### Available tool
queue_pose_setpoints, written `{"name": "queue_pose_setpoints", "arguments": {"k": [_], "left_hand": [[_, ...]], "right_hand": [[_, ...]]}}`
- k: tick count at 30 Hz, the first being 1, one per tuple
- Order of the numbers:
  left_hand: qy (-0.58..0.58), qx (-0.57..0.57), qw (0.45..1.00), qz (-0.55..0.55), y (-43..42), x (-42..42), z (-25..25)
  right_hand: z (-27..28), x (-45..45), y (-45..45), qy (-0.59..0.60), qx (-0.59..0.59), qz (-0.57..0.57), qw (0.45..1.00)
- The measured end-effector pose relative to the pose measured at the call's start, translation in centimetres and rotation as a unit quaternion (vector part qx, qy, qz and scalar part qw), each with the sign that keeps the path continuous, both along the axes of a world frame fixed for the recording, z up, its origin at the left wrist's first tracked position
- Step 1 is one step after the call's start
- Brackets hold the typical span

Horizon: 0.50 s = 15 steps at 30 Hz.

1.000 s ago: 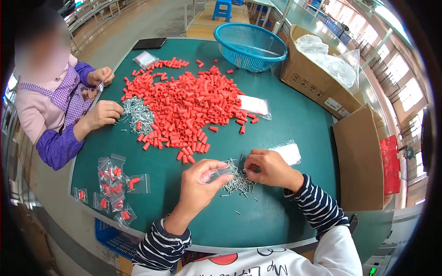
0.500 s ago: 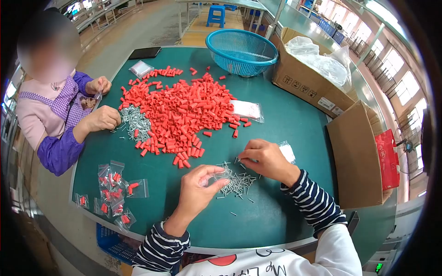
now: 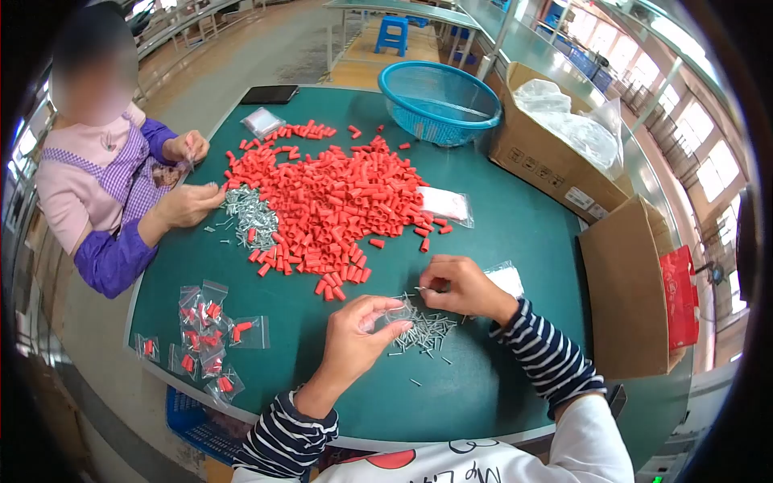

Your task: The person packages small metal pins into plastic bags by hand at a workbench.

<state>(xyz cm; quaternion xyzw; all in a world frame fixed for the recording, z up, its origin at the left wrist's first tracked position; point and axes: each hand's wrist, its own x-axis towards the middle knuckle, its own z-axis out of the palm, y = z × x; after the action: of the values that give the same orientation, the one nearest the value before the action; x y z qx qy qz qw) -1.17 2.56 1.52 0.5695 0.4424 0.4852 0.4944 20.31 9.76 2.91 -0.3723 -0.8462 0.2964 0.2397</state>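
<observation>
My left hand [image 3: 350, 334] is closed on a small clear plastic bag [image 3: 396, 312], held between thumb and fingers. Close to the bag's right side, my right hand [image 3: 465, 290] pinches a small silver screw [image 3: 422, 288]. Just under both hands lies a loose pile of silver screws [image 3: 427, 336], with a few strays in front of it. A large heap of red plastic sleeves [image 3: 338, 201] spreads over the table beyond my hands. Beside my right wrist is a stack of clear bags [image 3: 506, 279], partly covered by that hand.
Filled zip bags [image 3: 211, 334] lie at the left. Across the table, a co-worker's hands [image 3: 189, 205] are by another screw pile [image 3: 251, 216]. A blue basket [image 3: 439, 105], cardboard boxes [image 3: 620, 282], a packet of bags [image 3: 447, 205] and a black phone [image 3: 270, 95] stand around the heap.
The view has shifted slightly, so the table appears farther right and lower. My right hand with the screw has come nearer the bag. The co-worker's lower hand has drawn back from the screws.
</observation>
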Motion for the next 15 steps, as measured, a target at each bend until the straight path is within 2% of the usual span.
{"name": "queue_pose_setpoints", "arguments": {"k": [3,4,7,15], "left_hand": [[-0.032,-0.018,0.999,-0.001,-0.1,0.2,0.0],[-0.042,-0.023,0.999,-0.005,-0.1,0.3,-0.4],[-0.031,-0.060,0.997,-0.025,-0.2,0.4,0.4],[-0.046,-0.043,0.998,-0.028,-0.4,0.4,0.3]], "right_hand": [[0.6,-0.6,-1.9,0.209,-0.192,-0.088,0.955],[1.2,-0.9,-2.5,0.238,-0.202,-0.081,0.947],[2.2,-2.1,-3.4,0.234,-0.094,-0.026,0.967],[1.5,-2.0,-4.2,0.168,-0.044,-0.001,0.985]]}}
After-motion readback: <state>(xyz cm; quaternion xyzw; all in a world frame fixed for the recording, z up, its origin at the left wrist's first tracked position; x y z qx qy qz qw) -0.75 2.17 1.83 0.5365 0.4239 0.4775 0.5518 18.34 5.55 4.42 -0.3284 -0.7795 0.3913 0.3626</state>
